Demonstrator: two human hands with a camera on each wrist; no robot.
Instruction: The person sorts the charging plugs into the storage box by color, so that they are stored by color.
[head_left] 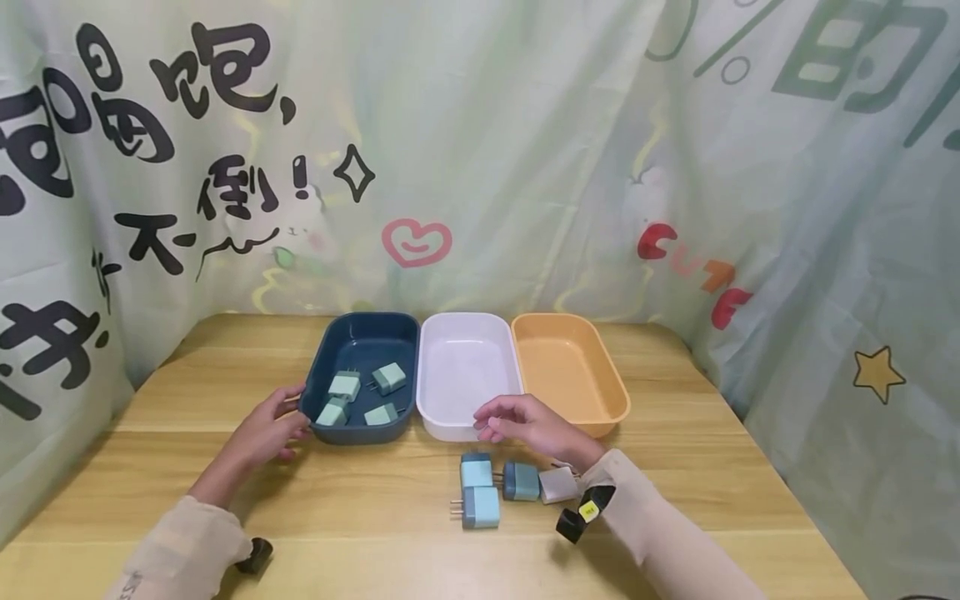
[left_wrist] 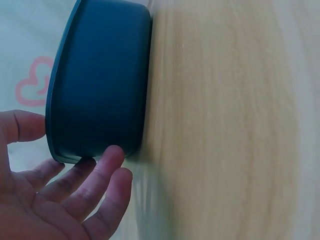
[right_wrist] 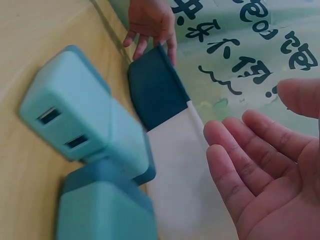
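— Grip first, please.

— Left hand: fingers loosely spread at the end of the blue tray, thumb at its rim; light contact, no firm hold. Right hand: fingers parted, holding nothing, by the near edge of the white tray.

— And the chargers?

— Four chargers lie in the blue tray. Four more are on the table, nearer the person than the trays: a blue pair, a teal charger and a white charger.

— Hazards noted?

— Chiefly the right wrist. Its black unit hangs near the white charger; a low pull back could knock that one aside. The teal charger's prongs point at the blue pair, so a careless pinch might drag a neighbour along.

— On the left?

— Too hard a push would probably drive the blue tray against the white one and jostle its contents.
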